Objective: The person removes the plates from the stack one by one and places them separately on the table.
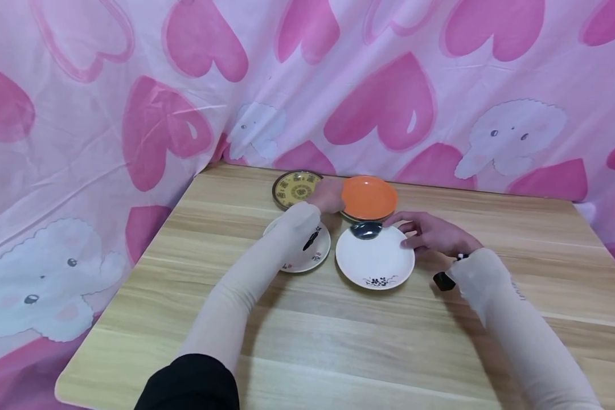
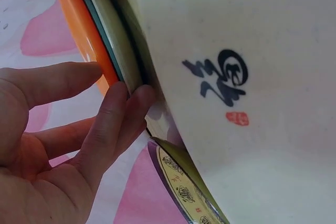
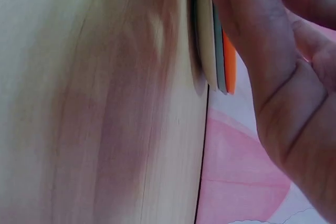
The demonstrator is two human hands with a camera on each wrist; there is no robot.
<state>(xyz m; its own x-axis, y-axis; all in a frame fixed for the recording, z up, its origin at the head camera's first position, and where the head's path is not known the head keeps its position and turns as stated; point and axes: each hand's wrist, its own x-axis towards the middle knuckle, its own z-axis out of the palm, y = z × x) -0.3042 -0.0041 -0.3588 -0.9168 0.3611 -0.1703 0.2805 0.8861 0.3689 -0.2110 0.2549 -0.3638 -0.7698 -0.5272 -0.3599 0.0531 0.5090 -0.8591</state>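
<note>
My left hand (image 1: 330, 195) is at the left rim of a stack of plates; in the left wrist view its fingers (image 2: 107, 119) pinch that rim. The orange plate (image 1: 370, 198) lies on top, with a green plate (image 2: 97, 22) and a cream plate (image 2: 116, 30) under it. My right hand (image 1: 433, 232) holds the right rim of a white plate (image 1: 376, 259) with a dark glossy patch and small black flowers. Nearest my left forearm is a white plate with black lettering (image 1: 320, 250), partly hidden by the sleeve. Behind it lies a yellow plate with a brown rim (image 1: 292, 191).
Everything stands on a wood-grain table (image 1: 333, 347). A pink curtain with hearts (image 1: 379, 108) hangs close behind the table's back edge and along its left side. A small black object (image 1: 443, 281) shows beside my right wrist.
</note>
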